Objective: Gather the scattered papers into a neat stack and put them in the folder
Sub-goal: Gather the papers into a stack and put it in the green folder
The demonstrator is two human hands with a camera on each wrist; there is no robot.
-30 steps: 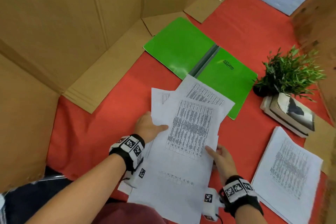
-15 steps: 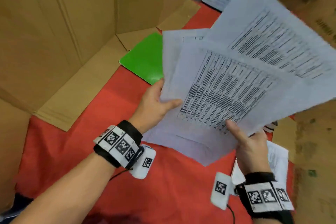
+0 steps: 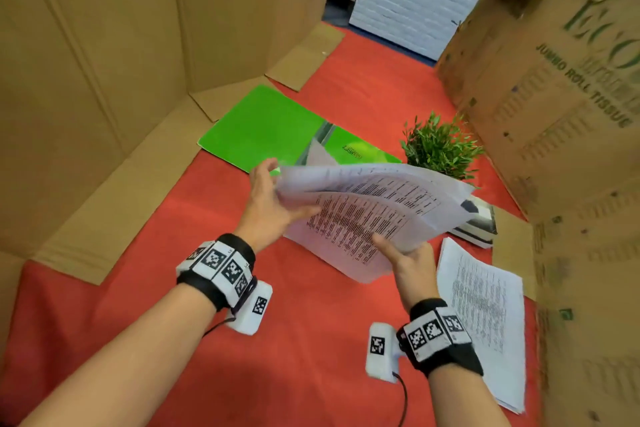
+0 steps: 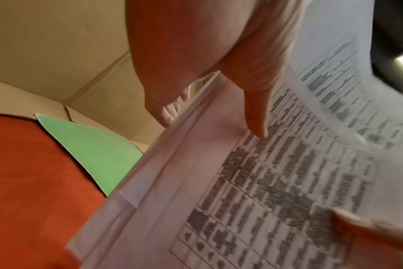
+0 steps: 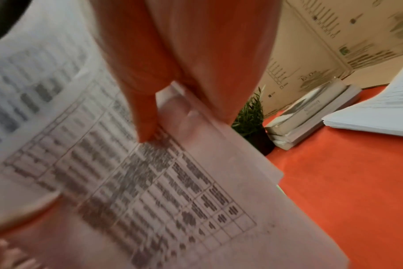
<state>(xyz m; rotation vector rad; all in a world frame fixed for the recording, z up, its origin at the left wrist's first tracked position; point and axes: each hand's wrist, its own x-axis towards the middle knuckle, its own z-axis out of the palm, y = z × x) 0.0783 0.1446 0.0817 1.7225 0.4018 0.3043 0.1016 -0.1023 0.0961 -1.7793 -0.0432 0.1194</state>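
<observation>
Both hands hold a loose bundle of printed sheets (image 3: 374, 215) above the red tabletop, its pages fanned apart and sagging. My left hand (image 3: 273, 204) grips the bundle's left edge, thumb on top of the print (image 4: 255, 116) and fingers underneath. My right hand (image 3: 405, 253) pinches the near right edge, thumb on the top sheet (image 5: 145, 127). The green folder (image 3: 266, 128) lies open flat on the table just beyond the bundle, partly hidden by it. A second stack of printed papers (image 3: 485, 308) lies on the table to the right of my right wrist.
A small potted plant (image 3: 440, 149) stands beside stacked books (image 3: 478, 222) at right. Cardboard walls (image 3: 104, 80) enclose the left and back; a printed carton (image 3: 561, 114) rises at right. The red cloth (image 3: 311, 340) lies bare in front of me.
The sheets lay on the table a second ago; both hands lifted them high and tilted, and now they have come down to a lower, flatter hold near the folder.
</observation>
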